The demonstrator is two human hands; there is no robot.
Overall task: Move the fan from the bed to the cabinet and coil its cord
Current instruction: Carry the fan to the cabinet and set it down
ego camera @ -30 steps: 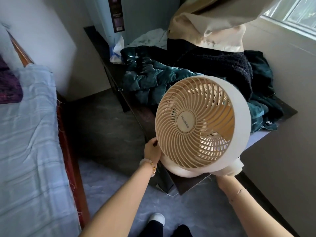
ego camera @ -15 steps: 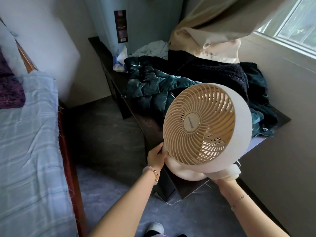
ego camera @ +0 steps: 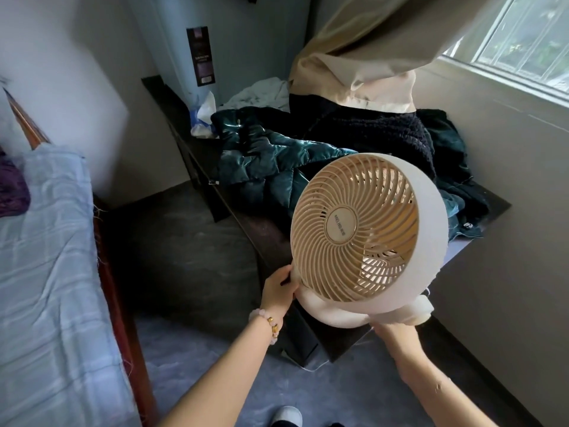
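A person's left hand [ego camera: 279, 288], a beaded bracelet [ego camera: 267, 326] on the wrist, presses its curled fingers against the lower left edge of a round cream fan [ego camera: 369, 232], thumb along the rim where the housing meets the base. The right hand [ego camera: 388, 329] reaches up under the fan's base from the opposite side; the base hides the fingers, so how far that hand is closed cannot be told, though it is plainly in contact with the underside. Between the two hands the fan is held upright, its tan spiral grille facing the camera and slightly left, over the near end of a dark cabinet [ego camera: 271, 238]. Whether the base already rests on the cabinet top cannot be told. A thin pale cord [ego camera: 311, 368] shows below the cabinet's near corner, close to the floor.

Behind the fan, the cabinet top is heaped with a glossy teal quilted jacket [ego camera: 264, 161], a black fleecy garment [ego camera: 369, 134] and white cloth [ego camera: 258, 95]. A beige curtain [ego camera: 369, 47] drapes down onto the pile from the window [ego camera: 523, 35] on the right. On the left stands the bed [ego camera: 46, 257], covered in a pale blue sheet, with a reddish wooden frame.
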